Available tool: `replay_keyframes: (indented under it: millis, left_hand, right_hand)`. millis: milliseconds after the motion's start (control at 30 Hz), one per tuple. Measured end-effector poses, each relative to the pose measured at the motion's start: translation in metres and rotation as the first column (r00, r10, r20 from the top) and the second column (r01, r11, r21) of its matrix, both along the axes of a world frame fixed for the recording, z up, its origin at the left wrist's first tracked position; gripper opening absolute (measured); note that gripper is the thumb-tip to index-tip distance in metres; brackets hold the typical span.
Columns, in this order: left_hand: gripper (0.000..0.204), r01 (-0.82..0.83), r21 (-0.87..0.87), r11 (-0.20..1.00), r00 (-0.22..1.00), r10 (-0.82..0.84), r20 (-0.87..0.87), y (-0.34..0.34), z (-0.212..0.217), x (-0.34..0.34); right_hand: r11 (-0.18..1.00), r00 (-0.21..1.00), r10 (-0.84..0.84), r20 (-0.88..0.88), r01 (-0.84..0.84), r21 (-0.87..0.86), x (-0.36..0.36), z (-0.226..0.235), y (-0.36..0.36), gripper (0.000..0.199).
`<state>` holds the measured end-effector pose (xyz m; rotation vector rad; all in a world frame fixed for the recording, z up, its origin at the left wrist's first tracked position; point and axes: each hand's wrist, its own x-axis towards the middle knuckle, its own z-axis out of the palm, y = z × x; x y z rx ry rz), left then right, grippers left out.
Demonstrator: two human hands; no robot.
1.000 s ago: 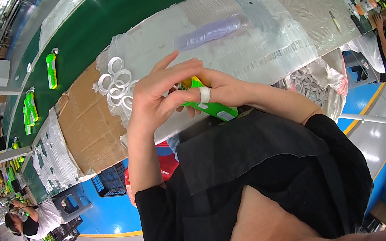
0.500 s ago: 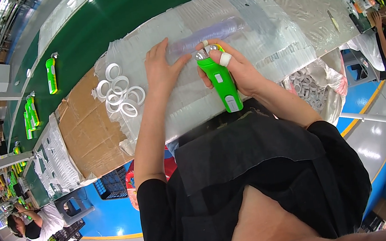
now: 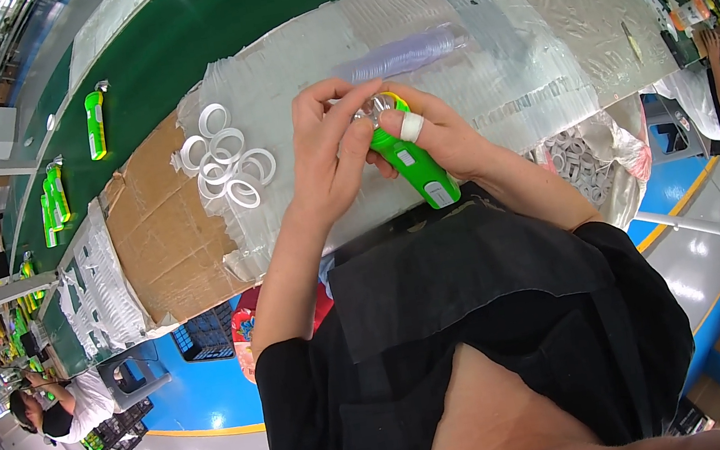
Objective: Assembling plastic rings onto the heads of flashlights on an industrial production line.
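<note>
A green flashlight (image 3: 419,168) is tilted in front of me, its silvery, glassy head (image 3: 376,111) pointing away. My right hand (image 3: 441,134) grips its body from the right, with white tape round the thumb. From the left, my left hand (image 3: 328,150) closes its thumb and fingers on the rim of the head. Whether a clear disc lies between those fingers, I cannot tell. Just beyond my hands lies a long stack of thin clear discs (image 3: 404,53). Left of my left hand, several white rings (image 3: 227,144) sit in a loose pile.
Plastic-covered cardboard (image 3: 531,60) lines the worktop, with bare brown cardboard (image 3: 162,236) on the left. Beyond runs a green belt (image 3: 253,8) carrying more flashlights (image 3: 96,125). A bag of white rings (image 3: 579,164) hangs open by my right forearm. Other people sit at both sides.
My left hand has moved right, from the worktop beside the disc stack to the flashlight's head, and its fingers have closed there. The right hand keeps its grip on the flashlight.
</note>
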<state>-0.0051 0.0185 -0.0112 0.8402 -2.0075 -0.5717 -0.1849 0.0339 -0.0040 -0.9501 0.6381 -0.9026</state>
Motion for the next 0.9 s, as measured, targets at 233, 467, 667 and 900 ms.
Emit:
replay_keyframes:
  millis: [233,467,667,900]
  left_hand:
    - [0.036,0.027,0.076,0.997,0.986,-0.014,-0.166,0.015,0.002,0.0]
    - [0.03,-0.023,-0.056,0.998,0.97,0.008,-0.242,0.017,-0.003,0.003]
    - [0.027,-0.06,-0.21,0.976,0.969,0.006,-0.247,0.008,-0.009,0.008]
    - [0.031,-0.054,-0.312,0.948,0.987,0.004,-0.161,0.004,-0.011,0.017]
  right_hand:
    - [0.995,0.997,0.068,-0.04,-0.071,-0.076,0.006,-0.001,0.001,0.035]
    - [0.979,0.987,0.147,-0.071,-0.155,-0.135,0.015,0.002,-0.002,0.037]
    - [0.969,0.975,0.22,-0.037,-0.222,-0.104,0.021,-0.003,-0.009,0.041]
    - [0.958,0.96,0.281,0.017,-0.279,-0.058,0.028,0.003,-0.012,0.039]
